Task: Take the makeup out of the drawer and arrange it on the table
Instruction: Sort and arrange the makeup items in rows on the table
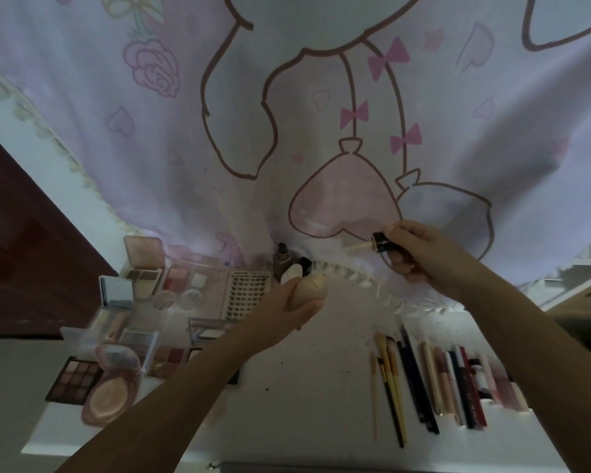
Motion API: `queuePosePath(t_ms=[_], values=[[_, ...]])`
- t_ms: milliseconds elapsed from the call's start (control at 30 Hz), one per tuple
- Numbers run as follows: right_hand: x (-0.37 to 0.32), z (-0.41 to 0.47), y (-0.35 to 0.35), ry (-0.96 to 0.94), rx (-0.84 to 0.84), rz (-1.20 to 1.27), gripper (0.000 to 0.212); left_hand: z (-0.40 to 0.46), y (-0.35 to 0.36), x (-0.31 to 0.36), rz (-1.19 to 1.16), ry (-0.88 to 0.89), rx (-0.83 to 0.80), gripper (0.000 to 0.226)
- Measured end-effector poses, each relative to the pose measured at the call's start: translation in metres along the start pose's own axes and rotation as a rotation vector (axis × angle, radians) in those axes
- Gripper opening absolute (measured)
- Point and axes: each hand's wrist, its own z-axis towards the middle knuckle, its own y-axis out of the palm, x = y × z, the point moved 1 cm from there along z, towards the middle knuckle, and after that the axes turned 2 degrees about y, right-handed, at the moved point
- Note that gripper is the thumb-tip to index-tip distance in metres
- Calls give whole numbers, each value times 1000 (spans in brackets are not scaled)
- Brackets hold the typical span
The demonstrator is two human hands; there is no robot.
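Your left hand (297, 302) has its grip wrapped around a beige egg-shaped makeup sponge (309, 288), held above the white surface (304, 387) near its far edge. Just to the right, your right hand (420, 254) has its grip clamped on a black-capped dropper (377, 243), tip pointing left toward the sponge, apart from it.

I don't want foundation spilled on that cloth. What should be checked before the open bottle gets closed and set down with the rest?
1. Left hand grips the beige foundation bottle: ok.
2. Right hand holds the black dropper cap: ok.
3. Dropper's pale tube clear of the pink cartoon-print cloth: cannot tell.
4. Bottle upright: not ok, it is tilted.
5. Free spot on the white table between the palettes and the row of brushes and pencils: ok.
6. Drips on the table: cannot tell; dark specks show.
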Motion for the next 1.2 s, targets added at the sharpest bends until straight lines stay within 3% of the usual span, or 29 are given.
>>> queuePosePath(t_ms=[133,267,400,633,767,867,1200], values=[[52,-8,3,132,-2,262,18,1,10,-24,-85,-53,38,22],[111,-7,18,159,-48,325,29,14,26,-46,-25,-76,183,12],[150,9,35,142,52,115,25,35,46,-65,31,-270,236,25],[185,58,51,122,307,-166,20,75,86,-77,-18,-305,401,19],[198,81,53,32,351,-297,16,95,99,-85,148,-233,491,8],[204,96,52,-23,380,-317,14,102,104,-92,145,-276,529,29],[201,119,52,-19,343,-297,22,115,110,-97,199,-362,568,45]])
